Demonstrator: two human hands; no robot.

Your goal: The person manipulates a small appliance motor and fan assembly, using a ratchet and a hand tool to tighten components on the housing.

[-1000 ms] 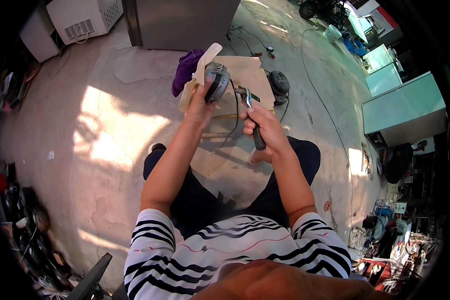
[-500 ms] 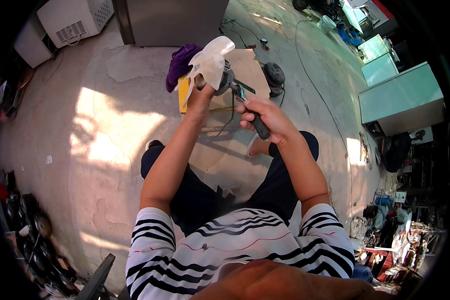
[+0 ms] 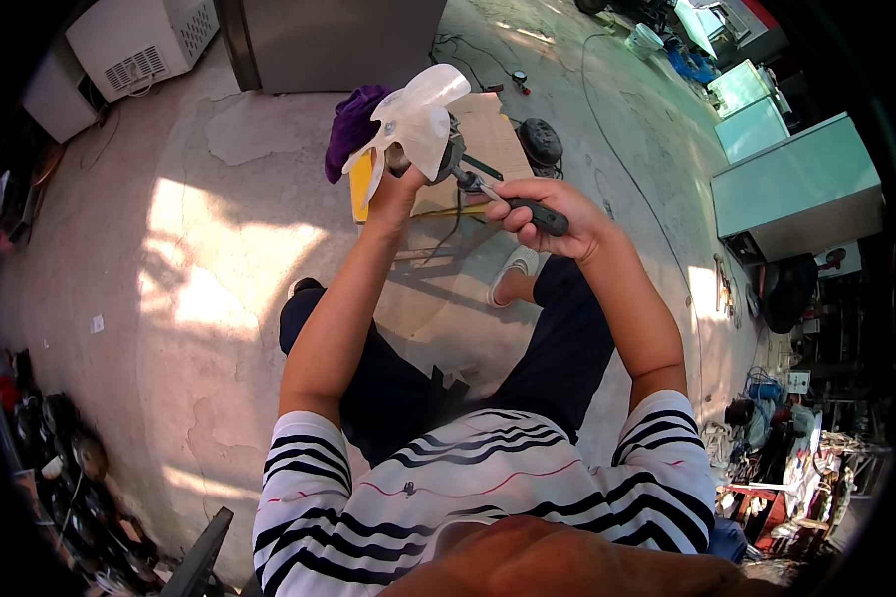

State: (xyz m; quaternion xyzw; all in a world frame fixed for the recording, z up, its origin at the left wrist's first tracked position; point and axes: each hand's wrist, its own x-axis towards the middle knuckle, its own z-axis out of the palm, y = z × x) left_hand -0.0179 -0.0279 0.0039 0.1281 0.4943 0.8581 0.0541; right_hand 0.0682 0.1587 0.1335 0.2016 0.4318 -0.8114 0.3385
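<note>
My left hand (image 3: 395,192) is closed around a small grey fan motor (image 3: 448,156) from the left side. White fan blades (image 3: 416,127) spread from the motor above my fingers. To the right, my right hand (image 3: 551,211) grips the black handle of a wrench (image 3: 540,216), fingers wrapped round it. The wrench's metal shaft points up-left and its head meets the right side of the motor. What the head sits on is too small to make out. Both hands are above a low stand topped with a cardboard sheet (image 3: 495,119).
A purple cloth (image 3: 346,139) lies at the stand's left, over a yellow edge (image 3: 359,187). Beside its right stands a black round device (image 3: 541,142) with a cord. A grey cabinet (image 3: 338,45) is beyond. A pale green appliance (image 3: 796,189) lies right; cluttered parts (image 3: 70,468) lie at left.
My right hand has moved right and slightly up, and the wrench handle has swung from pointing steeply down to pointing more to the right. My left hand holds the fan motor in nearly the same place.
</note>
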